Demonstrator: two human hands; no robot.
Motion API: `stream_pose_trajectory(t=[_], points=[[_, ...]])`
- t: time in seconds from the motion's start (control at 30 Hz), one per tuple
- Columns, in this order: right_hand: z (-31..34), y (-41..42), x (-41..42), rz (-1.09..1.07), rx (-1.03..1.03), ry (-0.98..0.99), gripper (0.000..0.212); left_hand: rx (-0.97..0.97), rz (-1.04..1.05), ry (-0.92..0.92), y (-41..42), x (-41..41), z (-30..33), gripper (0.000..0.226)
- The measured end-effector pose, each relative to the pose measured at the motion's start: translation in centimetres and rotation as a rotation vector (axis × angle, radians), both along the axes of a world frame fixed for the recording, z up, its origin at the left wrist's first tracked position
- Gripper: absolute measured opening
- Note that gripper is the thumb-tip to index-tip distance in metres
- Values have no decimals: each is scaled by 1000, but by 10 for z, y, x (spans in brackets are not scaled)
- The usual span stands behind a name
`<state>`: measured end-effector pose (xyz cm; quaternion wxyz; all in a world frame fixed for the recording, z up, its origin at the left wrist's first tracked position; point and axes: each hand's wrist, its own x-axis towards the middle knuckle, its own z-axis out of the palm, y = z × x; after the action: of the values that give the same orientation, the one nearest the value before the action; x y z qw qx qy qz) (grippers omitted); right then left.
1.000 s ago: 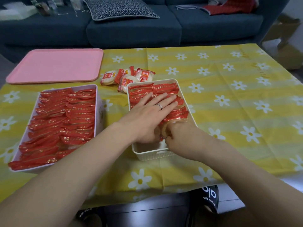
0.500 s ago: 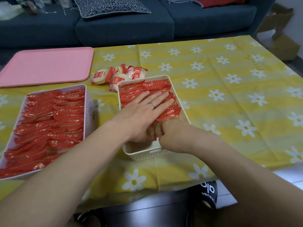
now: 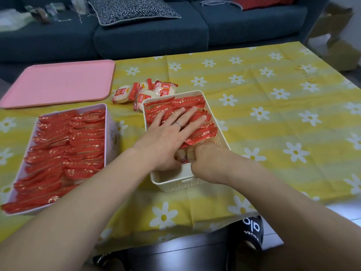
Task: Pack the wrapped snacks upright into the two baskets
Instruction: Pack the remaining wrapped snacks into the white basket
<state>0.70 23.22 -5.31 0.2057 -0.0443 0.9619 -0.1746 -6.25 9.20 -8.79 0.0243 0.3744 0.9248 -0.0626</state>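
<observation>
A cream basket [image 3: 175, 185] at the table's middle holds red wrapped snacks [image 3: 185, 102] standing on edge in rows. My left hand [image 3: 166, 137] lies flat with straight fingers on top of those snacks, pressing them toward the far end. My right hand [image 3: 209, 163] is at the basket's near end, fingers curled down inside round a wrapped snack [image 3: 185, 155] beside the row. A pale pink basket [image 3: 107, 133] on the left is packed with upright red snacks [image 3: 64, 149]. A few loose snacks [image 3: 140, 91] lie on the cloth just beyond the cream basket.
A pink tray [image 3: 58, 83] sits at the far left on the yellow flowered tablecloth [image 3: 273, 114]. A dark sofa [image 3: 148, 36] with a patterned cushion runs behind the table. A cardboard box stands at the far right, and slippers show below the near edge.
My hands keep their places in the cream basket. The right hand's fingers have sunk slightly deeper at the near end. The view has shifted a little.
</observation>
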Motion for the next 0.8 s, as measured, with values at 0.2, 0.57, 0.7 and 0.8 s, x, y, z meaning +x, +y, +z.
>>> stream_pose_trajectory(t=[0.2,0.57,0.7,0.8], points=[[0,-3,-1,-27,34,-34,40,-28,-99,56,0,-7,-7,105],[3,-3,-1,-32,57,-76,39,-26,-131,30,1,-3,-5,101],[8,-3,-1,-7,71,-94,36,-11,-112,-1,2,-2,-3,108],[12,-3,-2,42,108,-109,35,149,-57,-95,-7,-4,7,116]])
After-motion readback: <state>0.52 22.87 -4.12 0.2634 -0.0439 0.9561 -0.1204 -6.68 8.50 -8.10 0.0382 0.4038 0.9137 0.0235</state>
